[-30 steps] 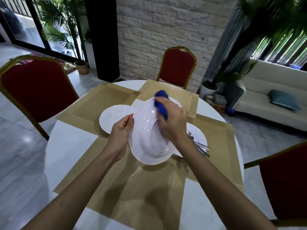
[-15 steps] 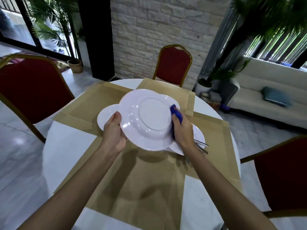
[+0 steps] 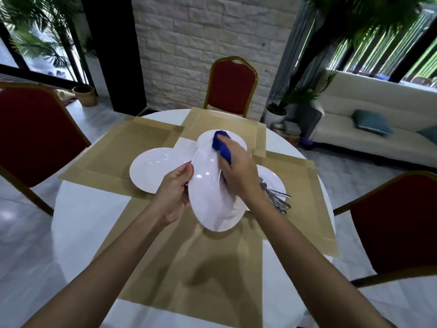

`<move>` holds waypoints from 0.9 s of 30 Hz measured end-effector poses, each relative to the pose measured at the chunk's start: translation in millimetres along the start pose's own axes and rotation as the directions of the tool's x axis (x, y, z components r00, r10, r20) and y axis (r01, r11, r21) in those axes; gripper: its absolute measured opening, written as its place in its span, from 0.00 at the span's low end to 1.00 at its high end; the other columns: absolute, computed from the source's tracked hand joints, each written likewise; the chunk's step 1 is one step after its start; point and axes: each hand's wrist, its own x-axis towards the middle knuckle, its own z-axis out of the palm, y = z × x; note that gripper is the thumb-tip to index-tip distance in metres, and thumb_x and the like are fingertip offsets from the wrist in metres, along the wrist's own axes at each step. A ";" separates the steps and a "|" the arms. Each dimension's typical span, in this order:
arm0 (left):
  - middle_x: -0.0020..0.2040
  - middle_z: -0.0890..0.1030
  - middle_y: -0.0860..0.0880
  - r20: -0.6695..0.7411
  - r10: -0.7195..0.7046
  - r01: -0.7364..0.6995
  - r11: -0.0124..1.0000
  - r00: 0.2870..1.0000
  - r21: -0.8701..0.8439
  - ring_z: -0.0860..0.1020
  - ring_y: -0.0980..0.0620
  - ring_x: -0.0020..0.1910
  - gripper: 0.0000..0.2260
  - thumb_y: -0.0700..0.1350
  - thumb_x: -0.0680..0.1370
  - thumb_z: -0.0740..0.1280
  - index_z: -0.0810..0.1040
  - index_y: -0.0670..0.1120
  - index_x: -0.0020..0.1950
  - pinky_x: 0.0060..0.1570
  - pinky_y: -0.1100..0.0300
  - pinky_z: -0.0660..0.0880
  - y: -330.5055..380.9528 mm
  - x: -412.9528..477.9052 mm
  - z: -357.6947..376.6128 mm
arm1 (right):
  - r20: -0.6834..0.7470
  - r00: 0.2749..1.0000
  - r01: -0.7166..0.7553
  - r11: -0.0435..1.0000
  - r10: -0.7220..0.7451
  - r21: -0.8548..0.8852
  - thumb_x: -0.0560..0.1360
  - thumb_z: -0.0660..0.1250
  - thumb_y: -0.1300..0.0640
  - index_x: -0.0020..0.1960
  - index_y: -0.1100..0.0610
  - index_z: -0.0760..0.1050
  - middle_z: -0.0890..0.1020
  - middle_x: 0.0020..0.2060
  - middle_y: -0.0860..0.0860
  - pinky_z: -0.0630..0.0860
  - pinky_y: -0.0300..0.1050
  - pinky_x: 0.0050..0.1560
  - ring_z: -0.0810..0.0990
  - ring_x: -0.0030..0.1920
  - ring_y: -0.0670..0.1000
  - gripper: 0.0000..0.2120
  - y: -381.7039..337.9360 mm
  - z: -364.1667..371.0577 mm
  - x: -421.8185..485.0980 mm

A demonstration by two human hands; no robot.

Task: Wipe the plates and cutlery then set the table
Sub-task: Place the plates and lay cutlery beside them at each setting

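Over the table [image 3: 78, 209] you hold the plate [image 3: 208, 197] tilted, its long axis running away from you — left hand [image 3: 173, 192] gripping its left rim, right hand [image 3: 238, 174] with fingers curled round the blue cloth [image 3: 221, 144], pressed at the far edge.

1. White brick wall [image 3: 208, 43] opposite; dark pillar [image 3: 113, 55] beside it.
2. Round white table [image 3: 82, 209]; red, gold-framed chair [image 3: 233, 85] beyond it.
3. White sofa [image 3: 390, 102] at right, blue cushion [image 3: 371, 121] on it.
4. Glossy grey floor [image 3: 23, 245]; daylit window [image 3: 47, 43] at left.
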 end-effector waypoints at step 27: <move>0.58 0.81 0.52 -0.025 -0.176 0.177 0.964 0.984 0.198 0.80 0.47 0.49 0.16 0.50 0.83 0.56 0.65 0.60 0.70 0.36 0.51 0.79 -50.4 -19.6 -54.4 | -0.021 0.905 -0.378 0.779 0.425 -0.501 0.72 0.65 0.65 0.58 0.60 0.72 0.79 0.52 0.56 0.70 0.50 0.47 0.76 0.54 0.59 0.15 43.9 0.3 -44.7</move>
